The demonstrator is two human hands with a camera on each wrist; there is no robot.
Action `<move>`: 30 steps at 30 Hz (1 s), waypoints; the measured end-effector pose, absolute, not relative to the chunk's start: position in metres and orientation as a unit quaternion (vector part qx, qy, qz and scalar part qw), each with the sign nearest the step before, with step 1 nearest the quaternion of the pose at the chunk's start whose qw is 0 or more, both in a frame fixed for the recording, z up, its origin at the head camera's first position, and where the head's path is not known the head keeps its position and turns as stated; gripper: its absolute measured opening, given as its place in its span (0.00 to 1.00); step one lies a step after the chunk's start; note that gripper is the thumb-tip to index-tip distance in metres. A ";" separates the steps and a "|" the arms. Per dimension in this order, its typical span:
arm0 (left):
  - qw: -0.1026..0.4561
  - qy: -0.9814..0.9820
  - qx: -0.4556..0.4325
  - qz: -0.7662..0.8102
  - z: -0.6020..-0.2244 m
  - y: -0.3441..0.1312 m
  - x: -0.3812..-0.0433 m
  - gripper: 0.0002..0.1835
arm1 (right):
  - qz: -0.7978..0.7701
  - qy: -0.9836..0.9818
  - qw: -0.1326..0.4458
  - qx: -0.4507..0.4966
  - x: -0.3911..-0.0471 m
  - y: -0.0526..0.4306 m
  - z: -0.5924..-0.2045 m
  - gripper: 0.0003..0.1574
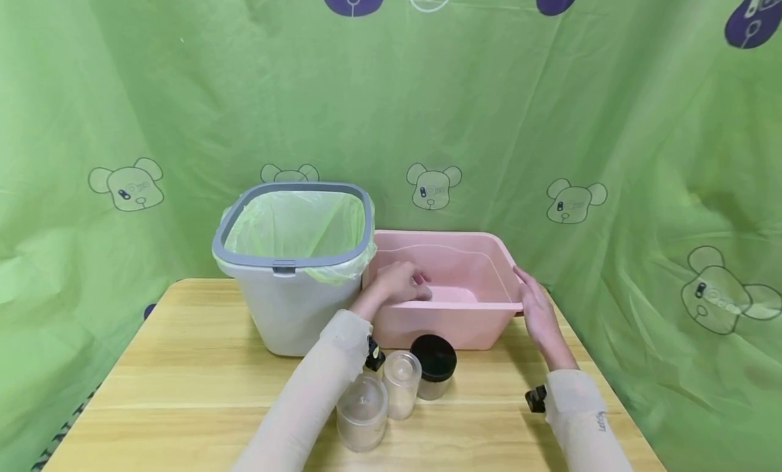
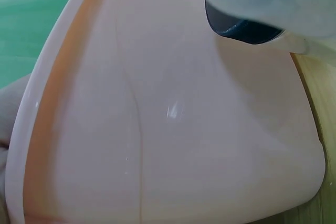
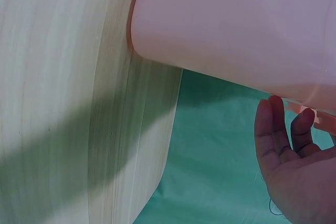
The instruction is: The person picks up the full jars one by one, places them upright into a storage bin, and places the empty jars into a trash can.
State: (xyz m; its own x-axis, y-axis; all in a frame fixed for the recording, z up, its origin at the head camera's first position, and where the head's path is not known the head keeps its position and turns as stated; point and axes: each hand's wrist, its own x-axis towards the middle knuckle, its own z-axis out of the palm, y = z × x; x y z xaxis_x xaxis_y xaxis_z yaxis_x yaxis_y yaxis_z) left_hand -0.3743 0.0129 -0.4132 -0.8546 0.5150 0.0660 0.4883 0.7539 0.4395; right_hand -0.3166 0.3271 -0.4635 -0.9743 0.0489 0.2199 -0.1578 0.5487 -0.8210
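Observation:
A pink plastic tub [image 1: 452, 326] stands on the table, right beside a grey bin. My left hand [image 1: 400, 282] reaches over its front left rim, fingers bent inside the tub; whether they hold something is hidden. In the left wrist view only a sliver of that hand [image 2: 8, 114] shows past the rim. At the tub's right end my right hand [image 1: 537, 312] grips the rim, its bent fingers [image 3: 265, 129] tucked beneath it. In front of the tub stand a black-lidded jar [image 1: 434, 358], a narrow clear jar [image 1: 402, 387] and a wider clear jar [image 1: 362, 414].
The tall grey bin [image 1: 277, 309] has a dark rim and a pale green liner bag [image 1: 293, 221]. Green patterned cloth [image 1: 464, 105] hangs behind and around the wooden table [image 1: 183, 384]. The table's right edge runs close to my right forearm.

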 end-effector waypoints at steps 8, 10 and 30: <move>-0.015 0.938 0.269 0.218 -0.405 0.009 -0.368 0.19 | 0.481 -0.870 0.104 0.027 -0.320 0.325 -0.463 0.36; -0.027 0.935 0.277 0.219 -0.400 0.007 -0.363 0.19 | 0.478 -0.872 0.104 0.025 -0.320 0.325 -0.464 0.37; -0.119 0.893 0.380 0.208 -0.414 -0.051 -0.274 0.20 | 0.470 -0.875 0.111 0.030 -0.319 0.329 -0.463 0.36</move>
State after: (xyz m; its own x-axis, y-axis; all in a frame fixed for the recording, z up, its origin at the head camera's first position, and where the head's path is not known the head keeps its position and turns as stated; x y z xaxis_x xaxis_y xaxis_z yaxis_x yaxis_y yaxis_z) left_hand -0.2743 -0.0507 -0.4136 -0.6824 0.6299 0.3708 0.7290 0.6238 0.2820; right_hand -0.3188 0.3289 -0.4629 -0.9735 0.0527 0.2224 -0.1563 0.5561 -0.8162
